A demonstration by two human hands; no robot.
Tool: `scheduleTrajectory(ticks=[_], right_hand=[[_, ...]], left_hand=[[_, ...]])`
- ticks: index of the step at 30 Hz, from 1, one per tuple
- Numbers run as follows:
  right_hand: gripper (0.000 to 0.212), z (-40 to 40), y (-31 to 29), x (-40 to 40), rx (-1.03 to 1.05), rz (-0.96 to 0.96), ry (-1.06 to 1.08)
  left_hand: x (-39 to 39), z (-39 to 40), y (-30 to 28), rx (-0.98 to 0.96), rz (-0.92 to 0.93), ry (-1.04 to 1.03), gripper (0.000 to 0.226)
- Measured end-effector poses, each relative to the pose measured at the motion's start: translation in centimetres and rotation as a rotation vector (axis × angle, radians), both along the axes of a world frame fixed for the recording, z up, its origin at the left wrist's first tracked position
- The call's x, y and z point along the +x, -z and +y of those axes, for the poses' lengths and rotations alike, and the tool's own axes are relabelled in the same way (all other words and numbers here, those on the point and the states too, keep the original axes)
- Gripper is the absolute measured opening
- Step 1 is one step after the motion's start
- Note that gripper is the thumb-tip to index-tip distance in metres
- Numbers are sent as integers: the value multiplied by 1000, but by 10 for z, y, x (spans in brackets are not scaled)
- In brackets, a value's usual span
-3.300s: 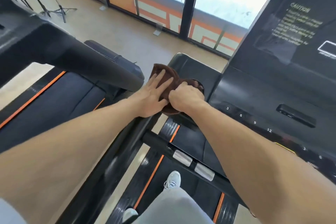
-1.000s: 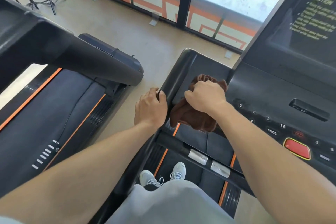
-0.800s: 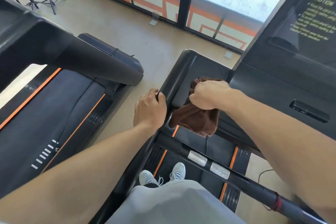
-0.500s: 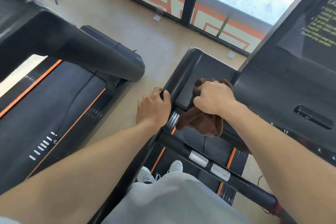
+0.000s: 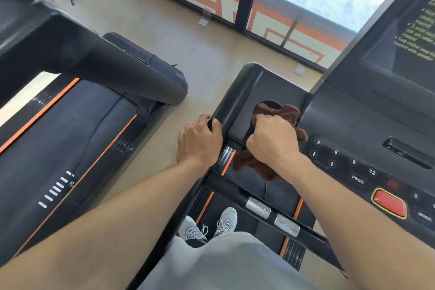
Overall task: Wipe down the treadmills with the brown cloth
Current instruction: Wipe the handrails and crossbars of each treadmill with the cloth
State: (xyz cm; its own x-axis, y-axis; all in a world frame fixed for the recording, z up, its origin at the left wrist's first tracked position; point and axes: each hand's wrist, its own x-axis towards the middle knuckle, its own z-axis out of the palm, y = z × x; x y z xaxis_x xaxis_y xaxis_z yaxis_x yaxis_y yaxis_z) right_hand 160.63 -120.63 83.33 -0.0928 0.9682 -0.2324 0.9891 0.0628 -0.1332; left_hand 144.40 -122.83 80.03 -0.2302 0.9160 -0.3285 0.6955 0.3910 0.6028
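Meanwhile, the right hand [image 5: 270,141], fingers bunched tight around the brown terry cloth [image 5: 286,114], had pushed it up into the black treadmill's round cup recess [image 5: 267,104], while the left hand [image 5: 199,141] kept gripping the black side rail [image 5: 231,96], so wiping continued there.

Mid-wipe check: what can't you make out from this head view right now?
- Cup recess, head view: mostly hidden by brown cloth and right hand.
- Left hand fingertips: curled out of sight under the side rail.
- Console caution text: blurred, cut by the right edge.
- Dirt on surfaces: too fine to see.
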Motion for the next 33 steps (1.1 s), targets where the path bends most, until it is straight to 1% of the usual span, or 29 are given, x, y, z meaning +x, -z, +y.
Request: scheduleTrajectory(ticks=[1,4,6,7,8,9,11,12,13,14,15,16,17,18,19,20,21,25,27,30,31,33], right_hand=[[16,0,-4,3,-20,16,13],[16,6,-4,5,-37,69,97],[14,8,6,3,42,91,116],[17,7,11,2,98,130,149],[22,5,13,1,159,221,219],[27,2,12,0,215,385,332],[34,-3,3,-5,312,773,610],[34,-3,-1,-9,384,908,715],[33,-3,-3,-11,456,967,757],[32,0,-4,-13,485,956,738],[33,5,-1,-13,450,878,656],[36,8,3,-12,338,698,509],[43,9,8,-13,174,462,351],[55,6,14,-13,41,280,226],[65,2,17,-14,-36,187,157],[68,-4,20,-15,-41,169,132],[67,-10,20,-15,-6,197,127],[50,-25,32,-7,226,340,145],[46,-26,36,-7,277,362,84],[44,-17,41,-18,294,388,-53],[44,-10,42,-21,280,422,-33],[43,1,37,-25,245,566,130]], left_hand=[[0,0,0,2,1,-2,43],[0,1,0,1,-2,-1,41],[0,1,1,13,0,-1,40],[1,1,2,15,-4,-4,40],[1,2,3,16,-4,-8,40],[0,2,3,15,-2,-13,41],[0,3,2,7,13,-14,40],[0,3,1,2,19,-15,40],[0,2,1,0,21,-15,40],[0,2,-1,2,21,-16,40],[0,2,-2,9,20,-15,40],[1,2,-3,11,17,-16,39],[0,2,-3,10,13,-18,39],[0,2,-3,7,11,-17,39],[0,2,-3,8,12,-12,39],[0,2,-3,9,13,-8,38],[0,2,-3,8,14,-7,39],[1,2,-1,-9,27,-3,40],[1,3,-1,-11,43,-5,41],[2,3,-1,-2,49,-6,41],[2,2,0,0,47,-9,41],[2,2,-1,4,49,-11,42]])
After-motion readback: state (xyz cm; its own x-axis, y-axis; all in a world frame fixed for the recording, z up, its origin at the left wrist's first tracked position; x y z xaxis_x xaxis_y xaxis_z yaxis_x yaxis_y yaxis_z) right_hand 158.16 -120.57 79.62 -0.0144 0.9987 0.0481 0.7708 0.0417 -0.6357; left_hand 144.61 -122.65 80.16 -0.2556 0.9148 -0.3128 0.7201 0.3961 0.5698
